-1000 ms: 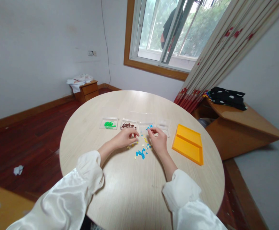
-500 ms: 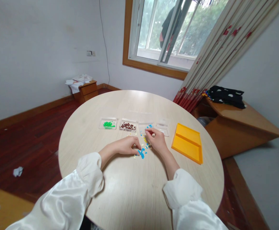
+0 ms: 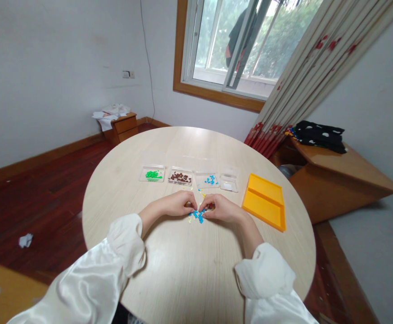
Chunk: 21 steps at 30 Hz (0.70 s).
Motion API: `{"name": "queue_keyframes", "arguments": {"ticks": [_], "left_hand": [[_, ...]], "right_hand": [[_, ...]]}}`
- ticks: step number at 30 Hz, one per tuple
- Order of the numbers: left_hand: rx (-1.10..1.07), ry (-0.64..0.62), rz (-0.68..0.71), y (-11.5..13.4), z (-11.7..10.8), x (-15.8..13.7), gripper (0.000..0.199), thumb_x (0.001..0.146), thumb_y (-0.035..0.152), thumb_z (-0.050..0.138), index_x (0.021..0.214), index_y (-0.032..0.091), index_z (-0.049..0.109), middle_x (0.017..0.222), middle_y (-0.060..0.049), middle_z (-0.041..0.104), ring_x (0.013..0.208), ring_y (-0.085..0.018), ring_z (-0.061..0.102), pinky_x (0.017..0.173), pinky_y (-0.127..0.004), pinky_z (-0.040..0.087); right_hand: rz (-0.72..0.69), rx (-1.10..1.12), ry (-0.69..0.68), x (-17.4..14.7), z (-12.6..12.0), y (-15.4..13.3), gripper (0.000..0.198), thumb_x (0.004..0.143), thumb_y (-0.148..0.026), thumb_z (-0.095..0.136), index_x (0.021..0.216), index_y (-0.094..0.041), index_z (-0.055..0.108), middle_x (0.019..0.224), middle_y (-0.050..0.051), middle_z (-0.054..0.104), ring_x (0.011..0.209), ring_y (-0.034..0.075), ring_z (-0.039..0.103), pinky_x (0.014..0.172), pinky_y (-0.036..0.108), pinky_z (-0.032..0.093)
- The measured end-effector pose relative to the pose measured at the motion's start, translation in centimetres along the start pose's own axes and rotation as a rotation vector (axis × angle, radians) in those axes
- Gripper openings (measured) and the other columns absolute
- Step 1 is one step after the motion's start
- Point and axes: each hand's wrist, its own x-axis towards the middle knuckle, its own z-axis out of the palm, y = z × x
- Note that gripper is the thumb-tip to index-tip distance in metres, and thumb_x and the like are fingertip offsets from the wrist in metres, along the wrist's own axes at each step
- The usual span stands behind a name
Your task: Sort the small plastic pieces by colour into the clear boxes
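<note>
Nearest us: two white sleeves (image 3: pixel 74 279), one per arm, over one round table (image 3: pixel 179 270). Left hand (image 3: pixel 180 204) and right hand (image 3: pixel 220 207) are both down at the loose blue pieces (image 3: pixel 201 220), fingertips curled in from either side and close to each other. Grip: both look like a thumb-and-finger pinch; can't tell if either has a piece between the tips.

For handling bits this small, we'd go with fingertips only, light pressure, wrists low, one piece isolated at a time so neighbours don't scatter. Keep both hands from covering the pile.

Counts: blue pile, several, partly hidden, no exact number. Pale yellow bits (image 3: pixel 190 220) beside it, a few. Yellow piece (image 3: pixel 202 195) just beyond the fingers, at least one.

Further out, four clear boxes (image 3: pixel 201 179) in a row: green pieces (image 3: pixel 153 174) heaped, not countable; brown pieces (image 3: pixel 181 177), dozens by eye; small blue bits (image 3: pixel 211 180), a dozen or more; the fourth box's contents we can't make out. Off to the right, one orange tray (image 3: pixel 263 203), two compartments. Beyond the table: one curtain, one window.
</note>
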Motion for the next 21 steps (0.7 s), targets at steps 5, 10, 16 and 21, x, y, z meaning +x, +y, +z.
{"name": "queue_keyframes", "arguments": {"ticks": [5, 10, 16, 21], "left_hand": [[0.011, 0.003, -0.003, -0.2, 0.2, 0.0, 0.017, 0.073, 0.009, 0.058, 0.083, 0.015, 0.070, 0.080, -0.004, 0.064, 0.075, -0.012, 0.056, 0.071, -0.021, 0.042], [0.002, 0.011, -0.032, -0.2, 0.3, 0.0, 0.018, 0.070, 0.006, 0.057, 0.080, 0.015, 0.069, 0.080, -0.003, 0.064, 0.075, -0.012, 0.056, 0.072, -0.022, 0.043], [0.022, 0.024, -0.064, 0.2, 0.5, 0.1, 0.019, 0.067, 0.002, 0.052, 0.073, 0.013, 0.067, 0.075, -0.003, 0.063, 0.068, -0.011, 0.055, 0.065, -0.020, 0.042], [0.025, 0.045, -0.103, 0.5, 0.4, 0.1, 0.018, 0.067, 0.004, 0.051, 0.073, 0.011, 0.066, 0.072, -0.004, 0.063, 0.064, -0.011, 0.053, 0.063, -0.020, 0.041]], "right_hand": [[0.005, 0.045, 0.015, 0.0, 0.0, 0.2, 0.009, 0.067, -0.022, 0.063, 0.068, -0.018, 0.071, 0.060, -0.001, 0.062, 0.056, 0.011, 0.051, 0.054, 0.022, 0.039], [0.070, 0.224, 0.245, 0.3, -0.1, 0.2, 0.017, 0.066, -0.031, 0.066, 0.066, -0.015, 0.067, 0.062, 0.002, 0.066, 0.058, 0.013, 0.058, 0.058, 0.026, 0.045], [0.146, 0.448, 0.466, 1.1, 0.0, 0.4, 0.031, 0.064, -0.045, 0.067, 0.071, -0.015, 0.064, 0.061, 0.003, 0.066, 0.057, 0.015, 0.062, 0.059, 0.029, 0.049], [0.153, 0.487, 0.675, 1.7, 0.0, 1.3, 0.036, 0.058, -0.048, 0.071, 0.070, -0.016, 0.061, 0.060, 0.003, 0.065, 0.056, 0.016, 0.063, 0.059, 0.031, 0.051]]}}
